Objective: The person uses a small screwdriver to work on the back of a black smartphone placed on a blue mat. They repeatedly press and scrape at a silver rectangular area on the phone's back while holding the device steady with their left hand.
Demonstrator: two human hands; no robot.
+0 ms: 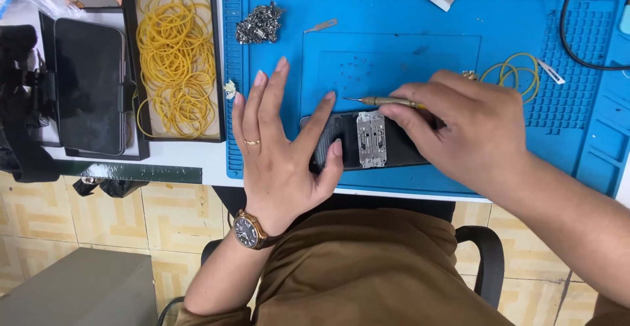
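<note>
The left hand (279, 145) lay flat and open, steadying the dark phone (367, 143) lying sideways on the blue mat (420, 57), while the right hand (469, 135) pinched a small screwdriver (384, 101), maybe just above it.

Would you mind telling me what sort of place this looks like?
Probably a phone repair bench: a blue repair mat, an opened phone under the left hand, and a small screwdriver in the right hand.

Head camera looks steeply down, close above blue mat (407, 57).
</note>
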